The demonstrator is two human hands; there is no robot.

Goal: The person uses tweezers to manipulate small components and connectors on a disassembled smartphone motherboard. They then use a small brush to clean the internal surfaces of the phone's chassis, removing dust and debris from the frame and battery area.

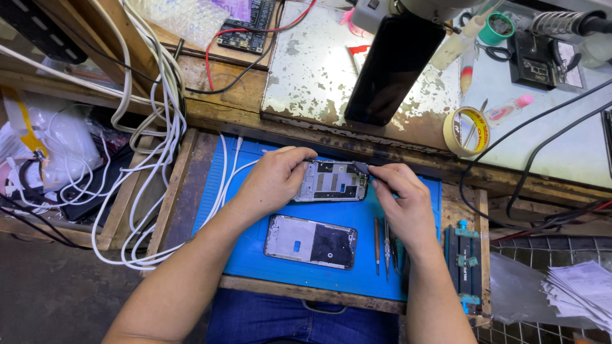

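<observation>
View: looking straight down from the head at two bare forearms working over a cluttered wooden bench [242, 105]
Mat: a blue work mat [370, 220] lies in the lower middle of the frame, under both hands
Opened phone: a phone frame with its insides showing [333, 181] lies on the mat at the centre of the frame, between the two hands
Left hand: the left hand [275, 177] rests on the left edge of the opened phone, fingers [297, 155] curled closed around that edge and steadying it
Right hand: the right hand [403, 199] sits just right of the opened phone, fingers [384, 172] pinched closed on a small dark tool [361, 167] whose tip meets the phone's upper right corner
Second phone part: a flat phone panel, half pale and half dark [311, 241], lies on the mat just below the opened phone, untouched
Hand tools: a thin screwdriver and tweezers [381, 245] lie upright on the mat, below the right hand
Holder: a dark clamp with teal knobs [465, 261] stands at the lower right, off the mat
Cables: a thick bundle of white cables [159, 127] runs down the left side of the frame
Upper area: a dark phone [394, 67] leans over a worn metal plate at upper centre; a roll of yellowish tape [466, 130] lies to its right
</observation>
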